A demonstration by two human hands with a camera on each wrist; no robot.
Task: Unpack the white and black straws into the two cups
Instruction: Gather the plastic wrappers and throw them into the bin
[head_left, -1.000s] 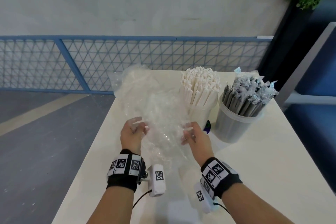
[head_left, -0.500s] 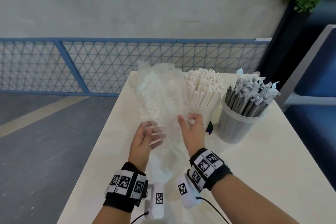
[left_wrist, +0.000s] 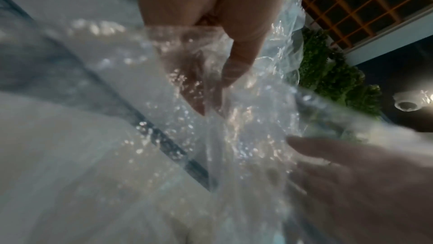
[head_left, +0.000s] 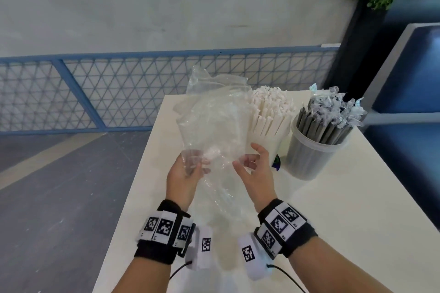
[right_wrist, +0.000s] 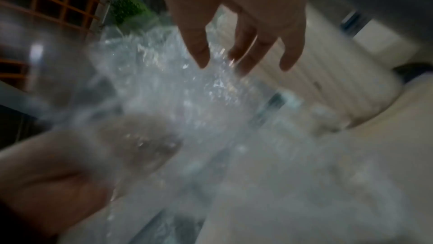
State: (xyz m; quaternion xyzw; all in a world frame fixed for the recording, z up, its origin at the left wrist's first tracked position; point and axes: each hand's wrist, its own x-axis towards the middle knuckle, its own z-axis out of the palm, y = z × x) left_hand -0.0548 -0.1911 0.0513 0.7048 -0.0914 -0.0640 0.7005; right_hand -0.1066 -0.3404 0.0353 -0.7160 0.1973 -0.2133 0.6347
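1. The crumpled clear plastic bag (head_left: 214,131) is held up over the near-left part of the pale rectangular table (head_left: 333,209), just left of the two cups. A second ago it sat lower and more bunched between the hands; it has since been lifted and stretched taller.
2. The left hand (head_left: 184,173) has its fingers curled round the bag's lower edge, gripping it.
3. The right hand (head_left: 256,169) has let go since half a second ago: its fingers are loosely spread beside the film; whether a fingertip touches is hard to tell through the blur.
4. The white paper straws (head_left: 271,109) stand packed in the translucent cup (head_left: 264,145), and the dark straws in clear wrappers (head_left: 331,114) fill the grey plastic tub (head_left: 309,157) to its right.
5. The bag looks empty, so the unpacking seems done; only the bag remains to put aside.
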